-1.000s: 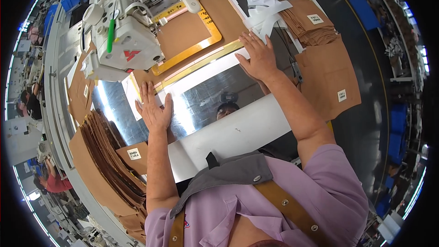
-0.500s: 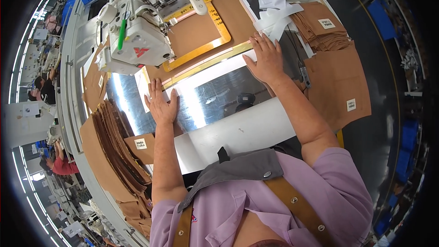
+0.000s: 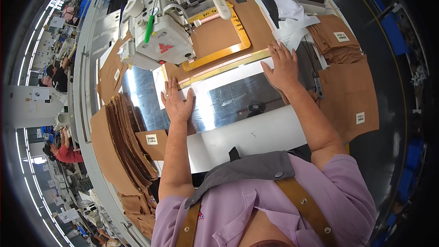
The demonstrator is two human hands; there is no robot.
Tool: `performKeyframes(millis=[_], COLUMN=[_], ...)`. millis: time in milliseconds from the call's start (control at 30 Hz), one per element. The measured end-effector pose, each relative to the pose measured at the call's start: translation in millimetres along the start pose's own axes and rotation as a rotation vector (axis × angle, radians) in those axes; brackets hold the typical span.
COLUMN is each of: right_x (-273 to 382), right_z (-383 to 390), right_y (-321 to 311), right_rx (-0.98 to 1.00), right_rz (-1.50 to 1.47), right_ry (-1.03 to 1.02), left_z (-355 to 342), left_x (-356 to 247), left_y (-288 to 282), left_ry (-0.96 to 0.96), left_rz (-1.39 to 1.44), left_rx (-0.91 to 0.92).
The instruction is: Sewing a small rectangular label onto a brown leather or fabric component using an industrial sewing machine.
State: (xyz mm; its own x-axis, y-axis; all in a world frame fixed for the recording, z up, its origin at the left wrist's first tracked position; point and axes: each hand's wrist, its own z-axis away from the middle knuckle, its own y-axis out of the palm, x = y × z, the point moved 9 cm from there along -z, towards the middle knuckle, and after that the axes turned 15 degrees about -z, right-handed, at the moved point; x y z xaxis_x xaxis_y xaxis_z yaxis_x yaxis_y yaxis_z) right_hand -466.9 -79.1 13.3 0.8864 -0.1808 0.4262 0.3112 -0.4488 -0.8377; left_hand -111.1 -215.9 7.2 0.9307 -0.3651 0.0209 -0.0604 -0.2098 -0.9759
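My left hand [image 3: 177, 104] lies flat with fingers spread at the left end of a white sheet edged by a yellow strip [image 3: 224, 67]. At the strip's right end rests my right hand [image 3: 284, 69], also flat, thumb held apart. Neither hand grips anything. Beyond the strip, a brown panel [image 3: 211, 35] lies under a yellow clamp frame [image 3: 247, 41] with handwritten marks. The white sewing machine head [image 3: 161, 36] stands over the frame's left side, a green-handled tool [image 3: 149, 28] on its front. Beneath my hands is a shiny metal plate [image 3: 224, 105].
Stacked brown pieces [image 3: 121, 144] stand by my left forearm. Another brown pile [image 3: 331, 39] and a large brown piece [image 3: 350, 93] lie at right, beside a small cutter [image 3: 318, 87]. Crumpled white sheets [image 3: 292, 23] sit beyond my right hand. Co-workers are at far left.
The whole view has shifted, so everything sits farther right and slightly lower in the picture. Both hands keep their places along the strip.
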Motion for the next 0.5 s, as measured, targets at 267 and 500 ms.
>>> performKeyframes(millis=[267, 500], right_x=[-3.1, 1.1], right_z=[-5.1, -4.5], right_y=[-0.4, 5.6], right_rx=[0.003, -0.015], right_rz=[0.011, 0.011], right_ry=[-0.013, -0.083], left_z=[-3.8, -0.9], left_x=[1.1, 4.0], left_y=[3.1, 0.0], left_ry=[-0.030, -0.054], left_rz=[0.003, 0.026], left_rx=[-0.037, -0.023])
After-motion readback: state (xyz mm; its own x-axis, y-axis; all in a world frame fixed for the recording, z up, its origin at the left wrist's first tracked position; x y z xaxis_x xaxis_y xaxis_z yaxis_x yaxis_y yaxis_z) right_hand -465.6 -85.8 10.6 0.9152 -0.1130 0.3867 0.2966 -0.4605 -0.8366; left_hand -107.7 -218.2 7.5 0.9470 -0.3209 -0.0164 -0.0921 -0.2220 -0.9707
